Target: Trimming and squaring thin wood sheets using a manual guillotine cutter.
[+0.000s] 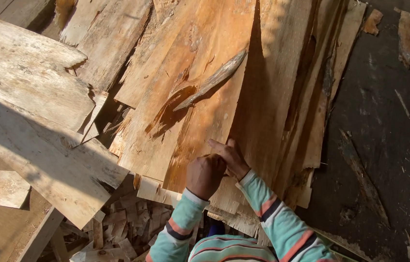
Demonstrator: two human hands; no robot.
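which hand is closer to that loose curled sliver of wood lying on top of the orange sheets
Right, narrowly. The right hand lies flat on the sheet below the sliver, fingers pointing up toward it. The left hand is fisted just beside the right hand, slightly lower.

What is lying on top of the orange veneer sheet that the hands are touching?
A narrow curled wood sliver lies on the top veneer sheet, casting a shadow. Both hands, left and right, rest on its lower part. More sheets lie beneath, mostly covered.
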